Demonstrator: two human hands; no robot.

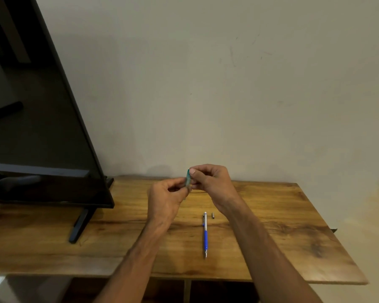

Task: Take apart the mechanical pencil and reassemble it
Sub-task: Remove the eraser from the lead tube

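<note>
Nearest me, the mechanical pencil (205,235) lies on the wooden table (293,226), tip toward me. Its small dark cap (213,215) rests just beside its far end, detached. Disassembly has therefore begun. Farther out, my left hand (165,201) and right hand (212,182) both pinch a small teal case (187,177), probably a lead holder. Remaining, in my judgement: further dismantling, then reassembly.

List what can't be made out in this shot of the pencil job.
- Teal item, head view: mostly covered by left hand and right hand; identity unclear.
- Small dark part beside the pencil: too small to identify.
- Pencil tip: too small to see any lead.
- Screen: cut off by left edge.
</note>
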